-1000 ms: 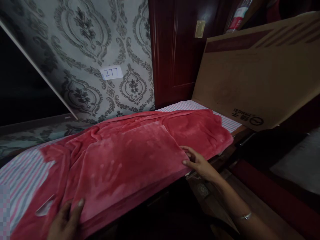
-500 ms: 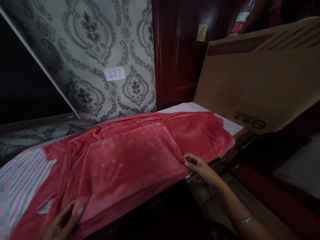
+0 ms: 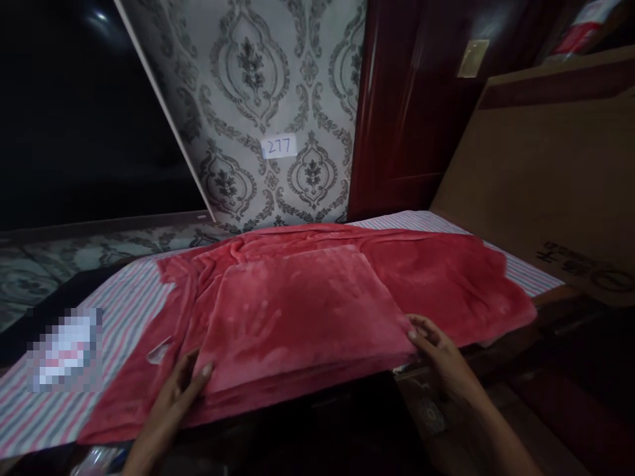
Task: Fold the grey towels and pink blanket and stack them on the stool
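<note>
both hands (image 3: 186,383) grip red blanket (image 3: 307,304) — folded

One red blanket (image 3: 307,304), one striped sheet (image 3: 124,317), one cardboard box (image 3: 546,172), one label (image 3: 278,146), two hands (image 3: 183,383).

L hand (image 3: 183,387) & R hand (image 3: 441,354): both bare, no gloves, no rings seen. Forearms bare too, no sleeves in view. Nails short, pale at tips on L. Wrists partly cut off by frame edge; lighting dim, finer detail unclear.
</note>
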The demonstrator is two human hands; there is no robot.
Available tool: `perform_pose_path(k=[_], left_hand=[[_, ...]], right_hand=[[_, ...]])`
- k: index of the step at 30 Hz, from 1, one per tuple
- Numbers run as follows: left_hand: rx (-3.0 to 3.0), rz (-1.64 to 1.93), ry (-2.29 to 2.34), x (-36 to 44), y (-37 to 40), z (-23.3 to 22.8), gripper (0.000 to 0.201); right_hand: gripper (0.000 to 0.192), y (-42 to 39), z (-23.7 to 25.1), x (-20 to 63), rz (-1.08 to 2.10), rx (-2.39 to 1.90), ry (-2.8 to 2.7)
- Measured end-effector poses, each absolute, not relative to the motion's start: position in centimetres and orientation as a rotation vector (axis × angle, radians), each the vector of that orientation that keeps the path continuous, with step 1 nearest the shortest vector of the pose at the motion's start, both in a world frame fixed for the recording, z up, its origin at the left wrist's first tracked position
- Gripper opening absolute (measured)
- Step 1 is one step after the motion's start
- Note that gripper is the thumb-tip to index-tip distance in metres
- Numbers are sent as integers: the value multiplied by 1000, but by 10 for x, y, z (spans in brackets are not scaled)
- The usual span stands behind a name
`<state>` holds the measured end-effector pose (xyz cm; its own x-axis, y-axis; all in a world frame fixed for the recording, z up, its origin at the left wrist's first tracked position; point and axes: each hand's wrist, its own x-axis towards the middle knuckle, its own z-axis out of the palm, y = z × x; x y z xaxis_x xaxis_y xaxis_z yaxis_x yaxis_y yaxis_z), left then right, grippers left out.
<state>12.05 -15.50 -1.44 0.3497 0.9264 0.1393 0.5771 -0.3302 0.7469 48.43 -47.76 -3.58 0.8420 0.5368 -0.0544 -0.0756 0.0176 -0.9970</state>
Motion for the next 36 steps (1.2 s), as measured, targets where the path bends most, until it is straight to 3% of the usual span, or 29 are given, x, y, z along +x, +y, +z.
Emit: perform_pose_path(k=[6, 10, 16, 36], left_hand=[[2091, 579, 1049, 111, -169, 2, 94], [2276, 561, 969, 102, -174, 1, 85], [2430, 489, 910, 100, -168, -17, 56], [2761, 813, 786, 112, -178, -33, 56]], right_hand=[[80, -490, -45, 478, 338, -1670, -544], [66, -494, -56, 476, 70, -1829, -820], [42, -492, -66, 484, -289, -1953, -1223], [54, -488, -74, 475, -514, -2082, -1297]])
